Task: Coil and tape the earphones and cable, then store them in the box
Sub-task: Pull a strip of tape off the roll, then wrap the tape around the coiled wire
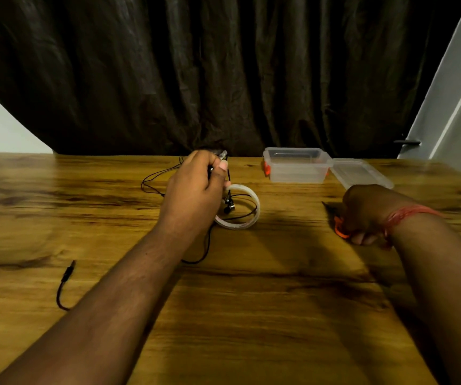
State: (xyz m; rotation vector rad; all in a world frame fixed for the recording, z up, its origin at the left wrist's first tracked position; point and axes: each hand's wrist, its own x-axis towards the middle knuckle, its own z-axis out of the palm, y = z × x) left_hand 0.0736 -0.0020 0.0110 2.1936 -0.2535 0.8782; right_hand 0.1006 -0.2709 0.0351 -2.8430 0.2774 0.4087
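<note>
Left hand (pixel 196 187) grip pinches earphone cable (pixel 154 176) above tape roll (pixel 247 207), right hand (pixel 362 215) grip curled round orange-handled scissors (pixel 339 229), open box (pixel 296 165) far right.

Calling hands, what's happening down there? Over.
Left hand grips earphones above tape roll. Right hand grips orange-handled scissors. Box open, unobstructed.

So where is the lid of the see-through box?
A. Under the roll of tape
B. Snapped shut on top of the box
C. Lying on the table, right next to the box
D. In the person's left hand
C: the box stands open and its clear lid lies flat on the table at its right side, above the right hand.
</note>
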